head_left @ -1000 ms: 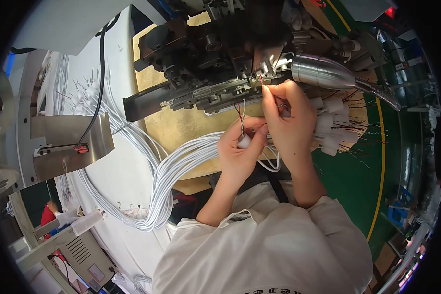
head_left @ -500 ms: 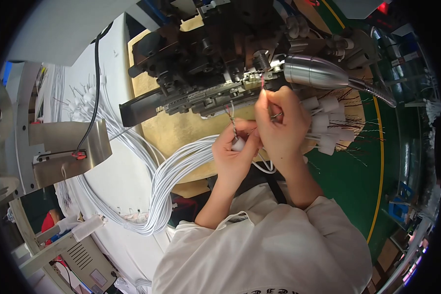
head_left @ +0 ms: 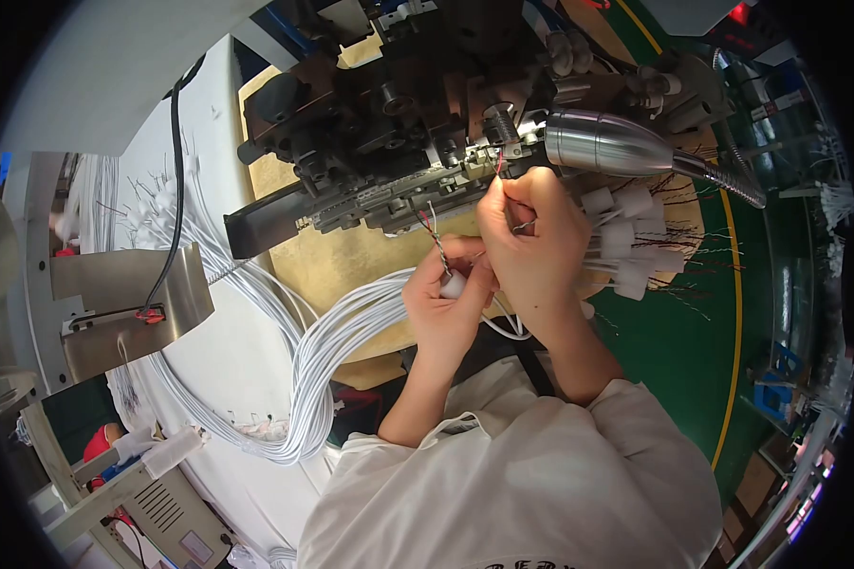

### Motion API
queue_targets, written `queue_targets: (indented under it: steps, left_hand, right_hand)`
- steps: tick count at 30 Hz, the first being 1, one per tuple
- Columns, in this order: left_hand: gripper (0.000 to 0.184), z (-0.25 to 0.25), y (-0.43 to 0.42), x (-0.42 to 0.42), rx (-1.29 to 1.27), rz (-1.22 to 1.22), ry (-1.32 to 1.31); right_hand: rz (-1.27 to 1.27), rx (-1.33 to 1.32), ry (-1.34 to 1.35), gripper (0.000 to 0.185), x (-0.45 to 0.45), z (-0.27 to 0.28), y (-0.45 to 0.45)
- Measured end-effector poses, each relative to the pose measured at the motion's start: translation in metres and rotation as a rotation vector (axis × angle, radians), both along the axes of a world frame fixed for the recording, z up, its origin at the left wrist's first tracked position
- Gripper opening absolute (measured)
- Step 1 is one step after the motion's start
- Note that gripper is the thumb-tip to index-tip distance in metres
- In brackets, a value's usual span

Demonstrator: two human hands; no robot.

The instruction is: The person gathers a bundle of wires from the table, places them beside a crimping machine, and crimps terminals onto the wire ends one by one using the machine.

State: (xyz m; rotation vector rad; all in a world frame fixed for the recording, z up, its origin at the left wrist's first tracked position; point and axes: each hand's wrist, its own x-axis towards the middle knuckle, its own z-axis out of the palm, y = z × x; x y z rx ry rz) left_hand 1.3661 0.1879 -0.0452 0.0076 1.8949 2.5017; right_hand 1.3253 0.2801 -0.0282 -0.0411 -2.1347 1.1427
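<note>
My left hand (head_left: 442, 296) is closed around a white cable end with a white plastic cap (head_left: 454, 284). Thin twisted wires (head_left: 436, 237) fan upward out of it, their tips spread. Close beside it on the right, my right hand (head_left: 539, 228) pinches a thin red wire (head_left: 500, 163) between thumb and fingertips. That wire points up to the lit working part of a dark metal machine (head_left: 484, 150); whether its tip touches the machine I cannot tell. More thin wire shows under the curled fingers of my right hand.
A silver gooseneck lamp (head_left: 607, 140) lights the spot from the right. White cables (head_left: 342, 332) loop off the table's left side. Capped cable ends (head_left: 636, 237) with bare wires lie at the right. A bent metal plate (head_left: 142, 303) stands at the left.
Both hands keep their grips and have shifted slightly left in view. The machine and lamp have shifted slightly left too, so the camera has turned a little.
</note>
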Motion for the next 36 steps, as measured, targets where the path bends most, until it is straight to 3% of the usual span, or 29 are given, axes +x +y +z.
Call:
queue_targets:
  steps: [19, 26, 36]
  left_hand:
    - [0.006, -0.001, 0.000, 0.000, -0.014, 0.003, 0.025]
    - [0.034, 0.003, -0.001, 0.003, 0.157, -0.019, 0.018]
    - [0.039, 0.001, 0.005, 0.005, 0.199, 0.000, 0.041]
  right_hand:
    - [0.000, -0.001, 0.013, 0.019, -0.003, -0.001, -0.002]
    - [0.017, -0.081, -0.033, 0.017, 0.002, 0.001, -0.001]
    - [0.091, -0.306, -0.026, 0.010, 0.002, -0.005, 0.014]
